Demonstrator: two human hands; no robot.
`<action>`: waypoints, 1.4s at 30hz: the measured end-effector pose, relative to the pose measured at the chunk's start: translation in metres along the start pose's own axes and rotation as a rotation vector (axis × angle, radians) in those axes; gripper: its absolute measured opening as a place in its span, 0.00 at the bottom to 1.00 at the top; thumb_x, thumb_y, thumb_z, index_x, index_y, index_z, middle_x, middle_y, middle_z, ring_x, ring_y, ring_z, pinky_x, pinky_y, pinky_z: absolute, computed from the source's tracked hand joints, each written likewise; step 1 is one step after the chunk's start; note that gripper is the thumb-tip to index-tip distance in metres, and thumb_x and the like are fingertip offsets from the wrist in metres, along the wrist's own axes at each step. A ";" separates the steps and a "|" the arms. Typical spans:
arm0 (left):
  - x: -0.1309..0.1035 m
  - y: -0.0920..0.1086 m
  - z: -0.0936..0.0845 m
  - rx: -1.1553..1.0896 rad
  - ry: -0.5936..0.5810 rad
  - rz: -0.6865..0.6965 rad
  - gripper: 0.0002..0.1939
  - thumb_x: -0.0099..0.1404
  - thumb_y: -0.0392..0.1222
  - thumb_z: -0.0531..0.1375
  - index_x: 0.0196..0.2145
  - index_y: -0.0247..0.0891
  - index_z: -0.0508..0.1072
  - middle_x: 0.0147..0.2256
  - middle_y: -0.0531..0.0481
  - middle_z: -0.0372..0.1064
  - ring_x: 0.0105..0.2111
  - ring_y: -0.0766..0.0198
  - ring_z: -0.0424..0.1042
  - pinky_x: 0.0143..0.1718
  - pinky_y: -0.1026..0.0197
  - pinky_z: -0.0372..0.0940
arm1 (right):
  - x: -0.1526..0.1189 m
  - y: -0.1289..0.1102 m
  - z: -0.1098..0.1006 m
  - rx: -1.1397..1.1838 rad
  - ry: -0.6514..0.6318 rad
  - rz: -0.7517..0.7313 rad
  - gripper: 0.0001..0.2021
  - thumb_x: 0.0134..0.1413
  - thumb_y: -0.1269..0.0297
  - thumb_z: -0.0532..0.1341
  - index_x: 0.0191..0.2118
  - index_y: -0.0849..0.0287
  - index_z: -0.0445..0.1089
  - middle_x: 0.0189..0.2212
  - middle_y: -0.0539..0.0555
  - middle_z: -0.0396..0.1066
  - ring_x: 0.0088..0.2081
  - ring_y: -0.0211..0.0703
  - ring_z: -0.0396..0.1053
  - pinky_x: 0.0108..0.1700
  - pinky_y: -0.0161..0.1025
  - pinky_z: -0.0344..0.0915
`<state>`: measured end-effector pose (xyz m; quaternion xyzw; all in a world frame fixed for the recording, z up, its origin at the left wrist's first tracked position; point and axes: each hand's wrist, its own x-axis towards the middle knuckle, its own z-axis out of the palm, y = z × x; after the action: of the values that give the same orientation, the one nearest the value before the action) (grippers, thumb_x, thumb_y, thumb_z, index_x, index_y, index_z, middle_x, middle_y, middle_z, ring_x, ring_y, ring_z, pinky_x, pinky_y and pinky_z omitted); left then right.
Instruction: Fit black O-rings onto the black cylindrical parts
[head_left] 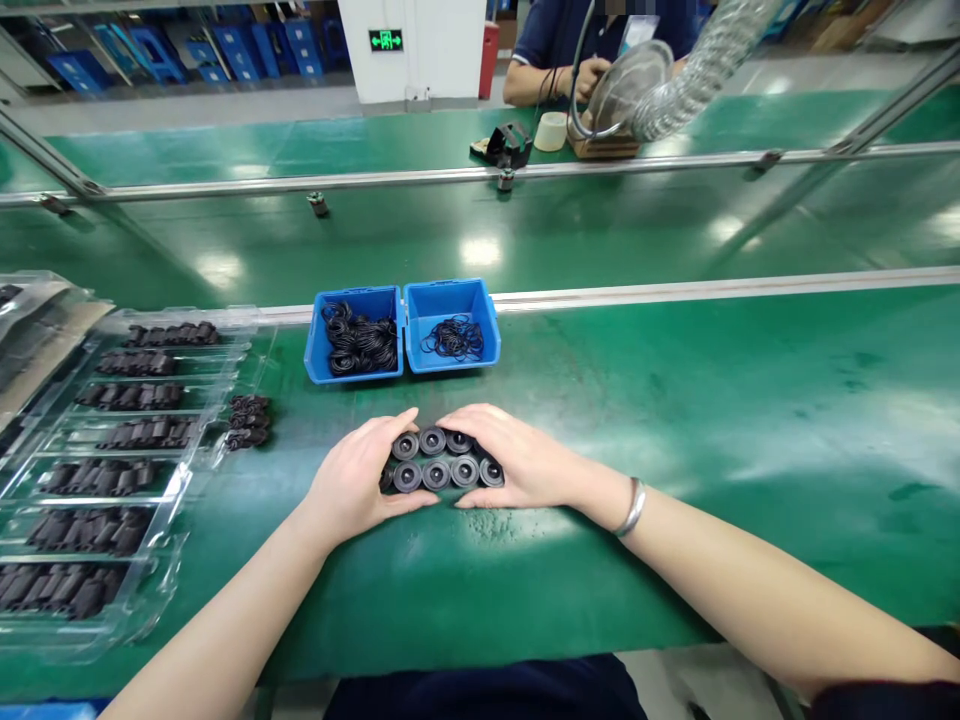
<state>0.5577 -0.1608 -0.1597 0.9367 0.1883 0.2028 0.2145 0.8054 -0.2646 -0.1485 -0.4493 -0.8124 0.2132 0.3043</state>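
Note:
Two rows of round black parts (436,474) stand close together on the green table (675,420), each with a ringed top and a small hole. My left hand (360,475) wraps round their left end, thumb along the near side and fingers at the far side. Around the right end curls my right hand (517,460), its fingers covering part of the far row. Beyond the hands are two blue bins: the left bin (319,366) holds many black rings or cords, and the right bin (489,340) has a smaller heap of them.
Clear plastic trays (161,490) with rows of black parts lie at the left. A small cluster of black parts (248,420) sits beside them. A metal rail (405,180) crosses behind the bins. Past it, a person (544,75) works near a flexible duct (697,80).

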 end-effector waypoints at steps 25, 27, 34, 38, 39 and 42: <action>-0.004 -0.014 -0.011 -0.203 0.251 -0.055 0.27 0.72 0.55 0.50 0.62 0.39 0.58 0.57 0.38 0.62 0.59 0.47 0.60 0.59 0.46 0.57 | 0.097 0.048 -0.081 -0.702 -0.117 0.119 0.10 0.57 0.71 0.67 0.45 0.63 0.75 0.45 0.60 0.72 0.46 0.54 0.66 0.47 0.48 0.62; -0.003 -0.015 -0.011 -0.215 0.260 -0.064 0.26 0.72 0.54 0.50 0.61 0.39 0.59 0.56 0.38 0.63 0.58 0.48 0.61 0.58 0.47 0.57 | 0.109 0.053 -0.080 -0.788 -0.246 0.169 0.12 0.54 0.71 0.69 0.45 0.63 0.76 0.45 0.61 0.71 0.46 0.56 0.65 0.45 0.46 0.60; -0.002 -0.016 -0.012 -0.255 0.228 -0.063 0.24 0.72 0.51 0.50 0.61 0.38 0.59 0.54 0.39 0.63 0.56 0.51 0.61 0.57 0.49 0.58 | 0.120 0.054 -0.077 -0.834 -0.368 0.226 0.10 0.56 0.71 0.67 0.44 0.63 0.75 0.45 0.62 0.69 0.46 0.54 0.63 0.45 0.43 0.54; -0.002 -0.016 -0.013 -0.271 0.199 -0.055 0.23 0.72 0.49 0.50 0.61 0.38 0.59 0.53 0.40 0.63 0.56 0.52 0.61 0.56 0.50 0.58 | 0.119 0.054 -0.074 -0.806 -0.347 0.238 0.07 0.56 0.68 0.67 0.40 0.64 0.76 0.45 0.63 0.68 0.45 0.55 0.63 0.45 0.44 0.55; -0.002 -0.016 -0.013 -0.273 0.195 -0.055 0.23 0.72 0.48 0.50 0.61 0.38 0.60 0.53 0.40 0.63 0.56 0.52 0.61 0.56 0.50 0.58 | 0.119 0.054 -0.073 -0.797 -0.343 0.236 0.08 0.56 0.67 0.67 0.40 0.65 0.76 0.45 0.64 0.68 0.45 0.55 0.63 0.46 0.44 0.55; -0.001 -0.016 -0.013 -0.275 0.188 -0.058 0.21 0.72 0.47 0.51 0.60 0.38 0.60 0.53 0.40 0.63 0.55 0.53 0.62 0.55 0.51 0.59 | 0.119 0.053 -0.072 -0.750 -0.325 0.232 0.05 0.55 0.70 0.67 0.38 0.65 0.76 0.43 0.64 0.69 0.45 0.55 0.64 0.45 0.44 0.57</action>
<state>0.5465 -0.1438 -0.1570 0.8695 0.2049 0.3072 0.3279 0.8376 -0.1299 -0.0936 -0.5779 -0.8152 0.0039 -0.0381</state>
